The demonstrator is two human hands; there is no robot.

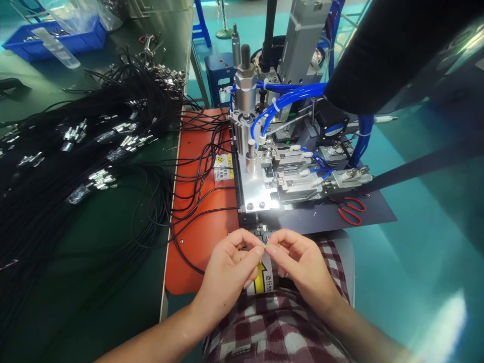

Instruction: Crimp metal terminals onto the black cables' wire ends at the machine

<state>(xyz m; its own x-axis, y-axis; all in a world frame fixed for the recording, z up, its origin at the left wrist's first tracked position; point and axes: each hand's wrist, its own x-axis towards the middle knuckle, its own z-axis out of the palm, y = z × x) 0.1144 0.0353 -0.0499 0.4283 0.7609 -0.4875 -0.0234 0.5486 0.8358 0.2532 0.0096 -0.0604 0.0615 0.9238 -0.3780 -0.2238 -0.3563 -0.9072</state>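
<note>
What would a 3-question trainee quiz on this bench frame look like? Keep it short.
1. True or false: the red-handled scissors lie left of the machine.
2. What do both hands, left hand and right hand, pinch between their fingertips?
3. The black cables lie on: A) the orange mat only, B) the green table and the mat, C) the floor.

Key: 1 false; 2 a small part, too small to identify; 3 B.
</note>
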